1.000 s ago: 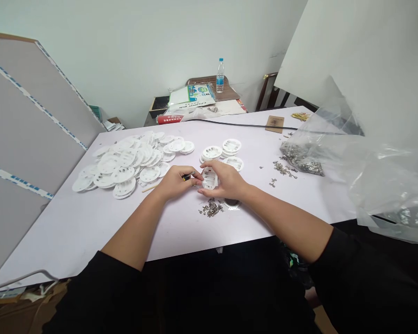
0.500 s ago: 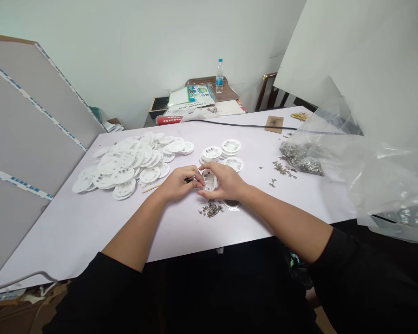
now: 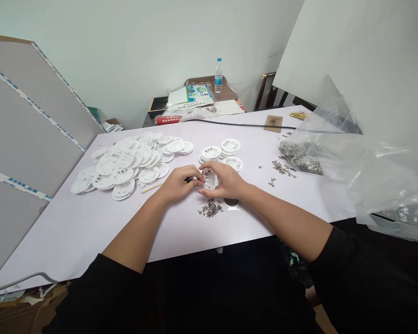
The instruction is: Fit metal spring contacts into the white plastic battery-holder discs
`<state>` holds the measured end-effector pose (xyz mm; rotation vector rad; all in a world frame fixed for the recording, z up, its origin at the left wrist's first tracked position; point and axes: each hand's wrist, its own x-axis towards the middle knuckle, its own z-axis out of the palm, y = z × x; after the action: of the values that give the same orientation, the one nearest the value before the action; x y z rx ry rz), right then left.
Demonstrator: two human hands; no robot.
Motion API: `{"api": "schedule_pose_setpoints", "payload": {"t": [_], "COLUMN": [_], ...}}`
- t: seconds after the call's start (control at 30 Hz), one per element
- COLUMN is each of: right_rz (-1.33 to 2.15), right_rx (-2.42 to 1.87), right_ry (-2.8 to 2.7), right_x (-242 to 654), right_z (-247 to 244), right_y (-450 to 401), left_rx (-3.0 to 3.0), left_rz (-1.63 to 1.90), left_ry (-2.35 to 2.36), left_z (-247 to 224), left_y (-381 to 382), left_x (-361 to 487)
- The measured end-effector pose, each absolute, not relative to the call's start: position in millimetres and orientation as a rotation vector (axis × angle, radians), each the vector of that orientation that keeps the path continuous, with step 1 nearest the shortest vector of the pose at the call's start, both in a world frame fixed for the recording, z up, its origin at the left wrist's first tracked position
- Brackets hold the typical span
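My right hand is curled round a white round plastic case, its recessed inside facing left and up. My left hand is closed on a small tool with a black-and-yellow handle; its fingertips touch the case's left edge, and the tool's tip cannot be made out. Just below the hands lies a small heap of metal contact pieces. Beside it, partly under my right wrist, is a dark round piece with a white rim. Behind my right hand stand several stacked white cases.
A large pile of white round cases covers the table's left part, with a thin wooden stick near it. A clear bag of metal pieces spills at right. A black cable crosses the back; a water bottle stands beyond.
The white case has turned slightly in my right hand, and my left fingertips have shifted a little at its edge. Both hands keep their hold.
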<state>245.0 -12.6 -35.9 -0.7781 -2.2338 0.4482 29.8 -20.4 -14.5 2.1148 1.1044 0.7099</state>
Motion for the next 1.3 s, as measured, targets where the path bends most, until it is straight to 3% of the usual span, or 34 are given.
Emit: {"api": "schedule_pose_setpoints", "payload": {"t": [1.3], "right_rz": [0.33], "right_rx": [-0.676], "right_ry": [-2.141], "right_x": [247.1], "right_z": [-33.9], "right_y": [-12.3], "left_rx": [1.917], "left_rz": [0.768], "left_ry": [1.219], "left_z": [-13.1], "left_y": [-22.9], "left_x": [35.2]}}
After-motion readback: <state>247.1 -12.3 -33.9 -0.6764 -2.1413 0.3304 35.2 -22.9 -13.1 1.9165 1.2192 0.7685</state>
